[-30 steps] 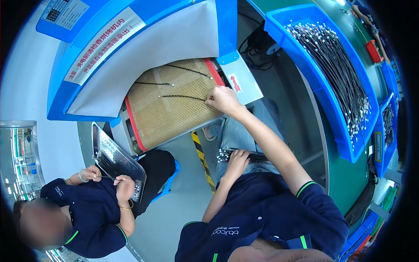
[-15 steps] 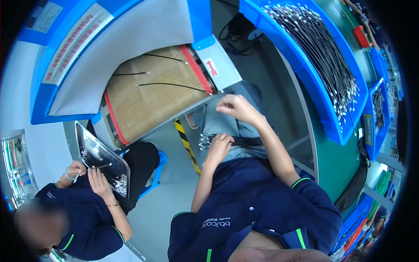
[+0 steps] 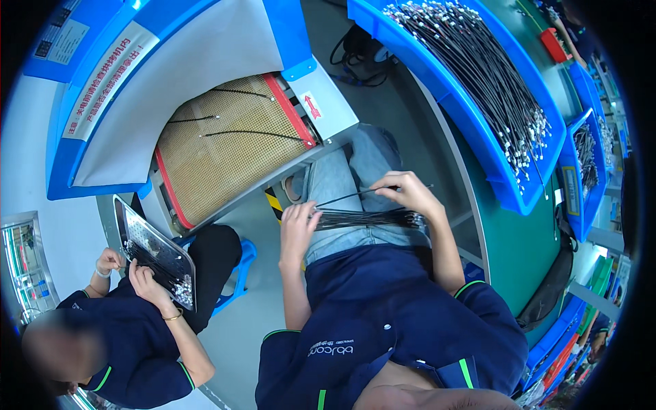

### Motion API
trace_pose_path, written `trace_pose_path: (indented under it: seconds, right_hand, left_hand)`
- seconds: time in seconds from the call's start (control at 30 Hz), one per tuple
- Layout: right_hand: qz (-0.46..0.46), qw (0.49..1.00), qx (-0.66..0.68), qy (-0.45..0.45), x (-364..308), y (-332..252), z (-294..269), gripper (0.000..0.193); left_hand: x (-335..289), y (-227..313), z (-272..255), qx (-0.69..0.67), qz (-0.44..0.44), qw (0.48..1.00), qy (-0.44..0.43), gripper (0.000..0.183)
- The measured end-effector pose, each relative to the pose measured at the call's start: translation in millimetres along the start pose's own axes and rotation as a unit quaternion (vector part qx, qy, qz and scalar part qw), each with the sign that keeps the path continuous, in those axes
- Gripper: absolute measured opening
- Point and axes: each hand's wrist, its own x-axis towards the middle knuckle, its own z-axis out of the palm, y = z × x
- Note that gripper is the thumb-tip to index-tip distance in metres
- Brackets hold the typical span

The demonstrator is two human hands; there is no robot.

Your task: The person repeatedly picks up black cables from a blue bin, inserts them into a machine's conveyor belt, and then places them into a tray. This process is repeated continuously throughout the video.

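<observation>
A bundle of thin black cables (image 3: 369,219) with pale end connectors lies across my lap. My left hand (image 3: 296,231) is closed around the bundle's left end, hiding the tips there. Above the bundle, my right hand (image 3: 412,192) pinches a single black cable (image 3: 347,197) between thumb and fingers. That cable slants down to the fingertips of my left hand, and its other end sticks out past my right hand.
Ahead, a mesh conveyor belt (image 3: 229,154) with red edges carries several black cables out of a blue-and-white machine (image 3: 198,68). A blue bin (image 3: 478,154) of cables stands on the green table (image 3: 509,229) at right. A seated co-worker at left handles cables over a metal tray (image 3: 158,236).
My right hand has come down and now holds one cable. My left hand has slid left to the bundle's end. The co-worker's hands have shifted slightly, and the view has moved a little.
</observation>
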Motion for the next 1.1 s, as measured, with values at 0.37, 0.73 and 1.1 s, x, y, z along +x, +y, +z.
trace_pose_path:
  seconds: [0.37, 0.73, 1.1]
  right_hand:
    - [-0.145, 0.987, -0.062, 0.013, 22.6, -36.3, 20.1, 0.011]
    - [-0.254, 0.959, -0.108, 0.07, 25.2, -29.6, 27.0, 0.009]
    - [-0.234, 0.967, -0.075, 0.064, 23.6, -33.0, 27.6, 0.01]
  left_hand:
    - [27.0, 47.4, -15.6, -0.076, 0.019, 0.995, -0.058, 0.018]
    - [30.5, 49.9, -21.8, -0.112, 0.058, 0.992, 0.016, 0.014]
    - [38.1, 53.3, -23.7, -0.046, 0.153, 0.985, 0.072, 0.013]
